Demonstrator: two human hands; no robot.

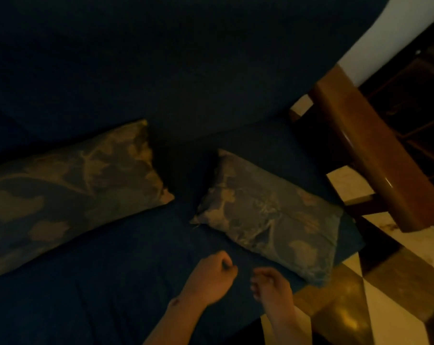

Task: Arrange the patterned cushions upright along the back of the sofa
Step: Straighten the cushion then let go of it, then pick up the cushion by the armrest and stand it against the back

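A dark blue sofa (141, 70) is filling most of the dim view, its backrest rising on the far side and its seat spreading toward the near edge. Two patterned cushions are lying flat on the seat rather than standing against the back. The larger-looking left cushion (69, 192) is stretching from the left edge of the view toward the middle, its far right corner sitting close to the foot of the backrest. The right cushion (270, 217) is lying well apart from it, angled, with its near right corner reaching the seat's right edge. A polished wooden armrest (375, 158) is running diagonally on the right, beyond the right cushion, and a checkered tiled floor (385, 317) of pale and brown squares is showing at the near right.

Both hands are hovering over the bare seat at the near edge, close to each other and just near of the right cushion. The left hand (211, 280) is curling into a loose fist with nothing visible inside it. The right hand (273, 287) is sitting just beside the near left edge of the right cushion, its fingers (257, 285) partly bent and empty; whether it is brushing the fabric is hard to tell in the blur.
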